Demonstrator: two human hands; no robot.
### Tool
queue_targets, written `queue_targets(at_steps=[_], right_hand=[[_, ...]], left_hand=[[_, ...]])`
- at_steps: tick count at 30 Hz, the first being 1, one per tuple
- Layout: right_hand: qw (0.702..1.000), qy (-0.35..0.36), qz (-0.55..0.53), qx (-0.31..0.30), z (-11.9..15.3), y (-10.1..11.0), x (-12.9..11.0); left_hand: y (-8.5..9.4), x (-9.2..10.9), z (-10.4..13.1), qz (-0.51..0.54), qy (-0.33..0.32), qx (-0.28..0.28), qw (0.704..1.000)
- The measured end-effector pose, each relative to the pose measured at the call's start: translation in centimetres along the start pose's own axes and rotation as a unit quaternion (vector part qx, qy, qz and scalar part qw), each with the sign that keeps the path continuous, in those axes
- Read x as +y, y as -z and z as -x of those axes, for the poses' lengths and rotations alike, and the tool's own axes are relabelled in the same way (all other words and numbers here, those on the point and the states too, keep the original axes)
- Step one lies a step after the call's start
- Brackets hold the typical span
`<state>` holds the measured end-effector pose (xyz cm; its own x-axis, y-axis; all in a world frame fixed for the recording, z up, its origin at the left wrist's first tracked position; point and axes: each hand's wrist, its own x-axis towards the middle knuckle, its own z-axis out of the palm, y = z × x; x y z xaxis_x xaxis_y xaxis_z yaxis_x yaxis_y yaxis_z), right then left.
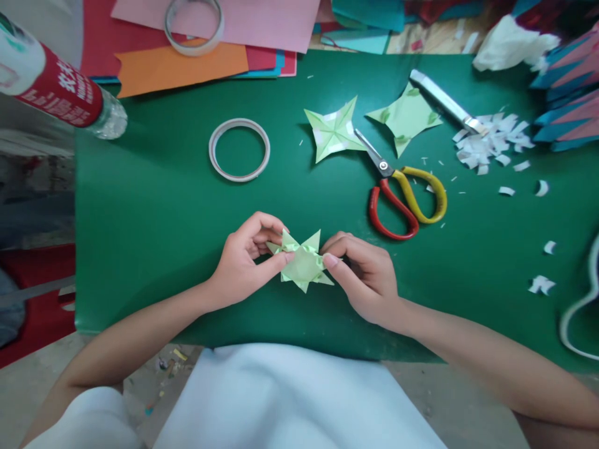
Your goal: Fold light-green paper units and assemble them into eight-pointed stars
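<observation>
A light green folded paper star [303, 264] with several points is held just above the near part of the green table. My left hand [250, 255] pinches its left side, thumb on top and fingers behind. On the right side, my right hand [367, 271] grips the star's edge between thumb and curled fingers. Farther up the table lie two four-pointed green paper pieces, one with white patches [334, 130] and one with darker green spots [406, 117]. Scissors [384, 167] with a red and a yellow handle rest beside them, the tip touching the white-patched piece.
A tape roll [213, 149] lies left of centre; another tape roll [219, 37] rests on coloured paper sheets [182, 70]. A utility knife [444, 103] touches a heap of white paper scraps [491, 142]. A bottle [70, 93] stands at left; a white cord [568, 318] is at right.
</observation>
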<state>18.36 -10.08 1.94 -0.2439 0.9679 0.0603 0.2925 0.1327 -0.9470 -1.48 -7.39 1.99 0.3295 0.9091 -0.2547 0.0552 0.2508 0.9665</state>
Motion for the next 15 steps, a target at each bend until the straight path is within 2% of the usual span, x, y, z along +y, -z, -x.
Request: queue_targets(at_steps=[5,11,15], right_hand=[[1.0,-0.008,0.018,0.018,-0.2,0.1,0.1],[0.997,-0.05,0.001,0.057,-0.6,0.6,0.7],[0.995,-0.071,-0.017,0.061,-0.6,0.7,0.8]], left_hand=[[0.3,0.0,-0.1,0.016,0.033,-0.008,0.999],[1.0,0.1,-0.4,0.078,0.063,-0.06,0.993],[1.1,0.2,-0.8,0.064,0.078,-0.041,0.994]])
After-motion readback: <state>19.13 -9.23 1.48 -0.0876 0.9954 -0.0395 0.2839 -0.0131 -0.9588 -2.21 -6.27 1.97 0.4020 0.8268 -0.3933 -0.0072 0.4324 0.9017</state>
